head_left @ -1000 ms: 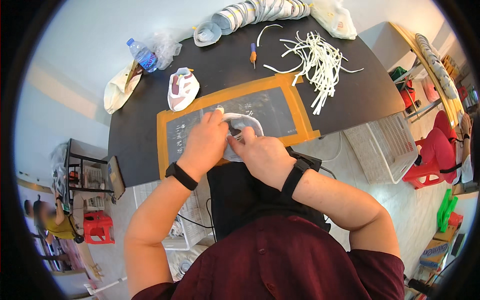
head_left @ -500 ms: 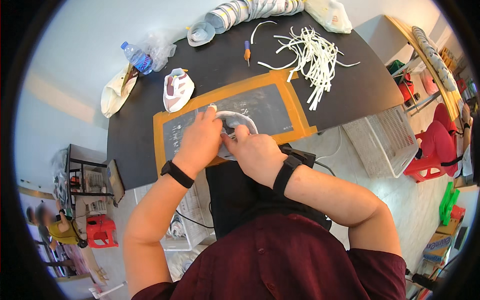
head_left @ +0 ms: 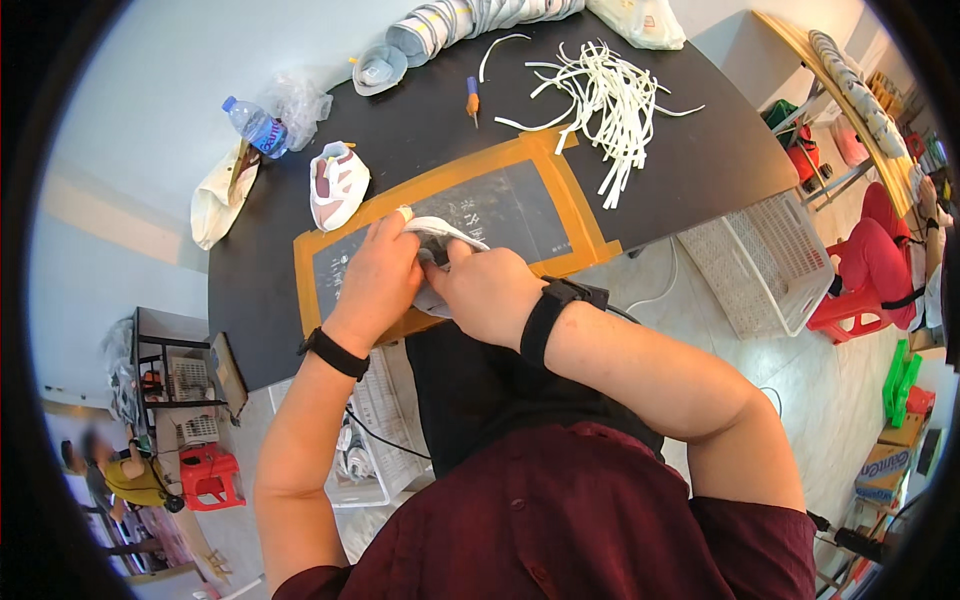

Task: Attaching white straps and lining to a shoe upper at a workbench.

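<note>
Over the near edge of the table, both my hands work on a grey-and-white curved piece [head_left: 436, 226], pliable, with a pale rim; much of it is hidden under my fingers. My left hand [head_left: 376, 272] is closed on its left side, the fingertips at the rim. On the other side my right hand [head_left: 490, 296] pinches it, thumb and forefinger at the opening. Beneath lies a dark panel [head_left: 505, 205] with white markings, framed by tan tape [head_left: 575, 215]. Beyond the left hand stands a white-and-pink shoe upper [head_left: 345, 185].
White strips [head_left: 615, 120] lie heaped on the dark table [head_left: 690, 160], near an awl-like tool [head_left: 473, 98]. Rolled grey-white pieces [head_left: 440, 30] line the back. A water bottle [head_left: 257, 128] and a cream cloth item [head_left: 218, 200] are at left. A white crate [head_left: 750, 270] stands right, below the table.
The view has shifted, so the table sits slightly further left and up. The piece's opening looks narrower between my hands, and my right hand is closer to my left.
</note>
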The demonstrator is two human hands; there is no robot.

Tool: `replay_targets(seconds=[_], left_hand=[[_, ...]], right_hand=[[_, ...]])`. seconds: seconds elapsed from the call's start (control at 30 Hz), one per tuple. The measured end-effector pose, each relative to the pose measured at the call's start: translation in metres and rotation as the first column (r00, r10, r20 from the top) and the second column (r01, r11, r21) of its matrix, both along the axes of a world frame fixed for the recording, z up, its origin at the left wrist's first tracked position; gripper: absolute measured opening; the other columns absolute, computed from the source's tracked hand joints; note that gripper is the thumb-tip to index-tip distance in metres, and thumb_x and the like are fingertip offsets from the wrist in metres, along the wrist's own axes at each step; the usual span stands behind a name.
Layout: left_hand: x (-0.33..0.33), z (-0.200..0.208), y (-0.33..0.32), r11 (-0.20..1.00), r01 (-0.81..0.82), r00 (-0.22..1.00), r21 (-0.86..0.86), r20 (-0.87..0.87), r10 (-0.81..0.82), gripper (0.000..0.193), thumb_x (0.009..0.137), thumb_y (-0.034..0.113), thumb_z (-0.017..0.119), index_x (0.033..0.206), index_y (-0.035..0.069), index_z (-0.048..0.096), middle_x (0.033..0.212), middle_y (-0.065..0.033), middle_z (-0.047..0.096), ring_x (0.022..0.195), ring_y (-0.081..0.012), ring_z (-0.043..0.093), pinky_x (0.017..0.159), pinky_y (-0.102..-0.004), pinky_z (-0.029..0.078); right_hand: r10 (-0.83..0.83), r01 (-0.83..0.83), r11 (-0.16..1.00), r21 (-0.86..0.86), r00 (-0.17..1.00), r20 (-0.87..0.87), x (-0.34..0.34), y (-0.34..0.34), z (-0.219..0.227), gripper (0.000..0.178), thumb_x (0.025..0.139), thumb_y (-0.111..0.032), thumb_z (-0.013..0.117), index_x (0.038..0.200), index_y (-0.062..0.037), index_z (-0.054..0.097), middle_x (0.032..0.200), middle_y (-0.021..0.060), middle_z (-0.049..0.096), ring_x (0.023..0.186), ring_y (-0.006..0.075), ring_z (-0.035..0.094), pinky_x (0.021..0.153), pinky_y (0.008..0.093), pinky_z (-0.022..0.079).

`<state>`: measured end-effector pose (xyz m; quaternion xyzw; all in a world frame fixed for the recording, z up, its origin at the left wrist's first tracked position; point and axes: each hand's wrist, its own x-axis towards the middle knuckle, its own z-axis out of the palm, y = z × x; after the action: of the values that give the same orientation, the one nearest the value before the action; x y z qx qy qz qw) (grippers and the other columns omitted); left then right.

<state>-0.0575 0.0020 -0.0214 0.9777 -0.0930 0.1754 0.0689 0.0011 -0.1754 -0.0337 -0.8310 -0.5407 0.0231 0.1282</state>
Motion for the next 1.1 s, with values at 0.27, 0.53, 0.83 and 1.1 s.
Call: replay_targets(seconds=[0.27, 0.53, 0.83, 1.1], left_hand=[[0.0, 0.025, -0.015, 0.977, -0.044, 0.962, 0.207, -0.257, 0.098, 0.014, 0.072, 0.002, 0.064, 0.086, 0.001, 0.059, 0.126, -0.0171, 0.055, 0.108, -0.035, 0.055, 0.082, -0.0429, 0.055], [-0.005, 0.006, -0.009, 0.99, -0.032, 0.998, 0.14, -0.047, 0.039, 0.01, 0.074, 0.0, 0.063, 0.082, -0.001, 0.057, 0.125, -0.0176, 0.055, 0.107, -0.0356, 0.055, 0.082, -0.0429, 0.054], [-0.001, 0.003, 0.003, 1.0, -0.026, 0.999, 0.003, -0.019, 0.027, 0.007, 0.077, -0.001, 0.062, 0.081, -0.001, 0.056, 0.127, -0.0146, 0.055, 0.108, -0.0359, 0.056, 0.085, -0.0418, 0.052], [0.0, 0.003, 0.0, 1.0, -0.017, 0.999, -0.01, -0.047, 0.017, 0.007, 0.076, -0.002, 0.062, 0.08, -0.001, 0.056, 0.125, -0.0136, 0.056, 0.111, -0.0344, 0.055, 0.086, -0.0412, 0.051]], right_hand=[[-0.026, 0.023, 1.0, -0.022, 0.989, -0.149, 0.006, 0.002, 0.001, 0.038, 0.092, -0.018, 0.052, 0.129, -0.0134, 0.062, 0.115, 0.0173, 0.06, 0.095, 0.0326, 0.068, 0.078, 0.0407, 0.056], [-0.028, 0.028, 1.0, 0.001, 0.992, -0.12, 0.002, 0.003, -0.001, 0.048, 0.09, -0.017, 0.053, 0.138, -0.0122, 0.054, 0.111, 0.0198, 0.06, 0.087, 0.0315, 0.069, 0.075, 0.0397, 0.055], [0.013, -0.01, 0.999, 0.039, 0.997, -0.08, 0.0, -0.001, -0.004, 0.057, 0.089, -0.015, 0.051, 0.145, -0.0085, 0.046, 0.11, 0.0186, 0.06, 0.084, 0.0294, 0.07, 0.073, 0.0379, 0.055], [-0.042, 0.035, 0.997, -0.075, 0.995, -0.094, 0.003, 0.008, 0.003, 0.054, 0.09, -0.018, 0.05, 0.144, -0.0119, 0.048, 0.11, 0.0175, 0.061, 0.086, 0.0283, 0.069, 0.074, 0.0372, 0.055]])
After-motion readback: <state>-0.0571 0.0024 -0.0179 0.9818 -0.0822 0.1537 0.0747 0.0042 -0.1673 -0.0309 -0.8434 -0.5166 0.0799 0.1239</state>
